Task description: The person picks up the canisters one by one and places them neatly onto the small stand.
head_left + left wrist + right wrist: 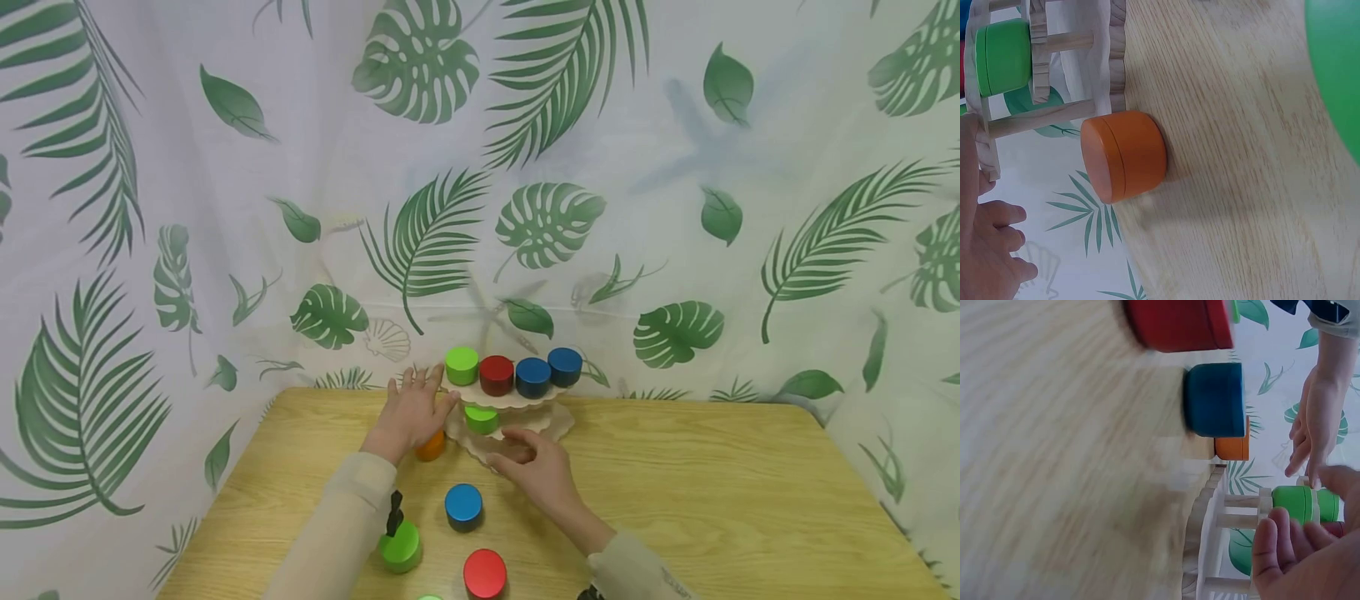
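Note:
A wooden tiered stand (551, 421) with scalloped edges stands at the back of the table. Its top level carries a green lidded jar (462, 367), a dark red jar (497, 376) and two blue jars (533, 377). Another green jar (482, 419) sits on the level below. My left hand (411, 417) is at the stand's left side, fingers extended, thumb at the top level's edge. In front of the lower levels is my right hand (542, 473), fingers loosely bent and holding nothing. Beside the stand's left end, an orange jar (1129, 156) stands on the table.
On the wooden table (712, 492) nearer me stand a blue jar (463, 507), a green jar (401, 547) and a red jar (484, 574). Part of another green lid (430, 597) shows at the bottom edge. A leaf-patterned curtain (637, 275) hangs behind the table.

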Demonstrator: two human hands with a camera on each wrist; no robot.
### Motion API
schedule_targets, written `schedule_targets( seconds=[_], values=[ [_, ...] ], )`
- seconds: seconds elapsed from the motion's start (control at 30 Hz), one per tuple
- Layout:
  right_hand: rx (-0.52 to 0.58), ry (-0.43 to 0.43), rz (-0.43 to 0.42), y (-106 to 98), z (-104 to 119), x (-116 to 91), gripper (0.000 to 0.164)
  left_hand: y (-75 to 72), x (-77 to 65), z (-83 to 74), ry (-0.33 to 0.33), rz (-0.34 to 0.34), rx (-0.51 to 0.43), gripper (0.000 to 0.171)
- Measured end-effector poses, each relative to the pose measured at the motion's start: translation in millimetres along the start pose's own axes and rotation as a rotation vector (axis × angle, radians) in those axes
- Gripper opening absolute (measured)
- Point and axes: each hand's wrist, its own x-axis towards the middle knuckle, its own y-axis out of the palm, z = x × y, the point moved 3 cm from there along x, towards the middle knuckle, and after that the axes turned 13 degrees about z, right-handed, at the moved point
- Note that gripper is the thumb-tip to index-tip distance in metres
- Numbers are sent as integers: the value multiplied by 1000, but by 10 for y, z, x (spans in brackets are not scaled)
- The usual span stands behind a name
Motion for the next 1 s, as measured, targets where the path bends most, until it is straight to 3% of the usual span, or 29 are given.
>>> schedule_targets(
  seconds=[0.5,0.77,1.0],
  values=[
    [63,-11,412,-53,-121,-309,53,5,10,14,-2,5,-1,73],
    [160,-75,559,-51,-203,-486,51,-2,9,24,2,7,9,75],
    [180,-54,656,-30,-293,-588,50,2,12,14,-6,15,26,75]
  ],
)
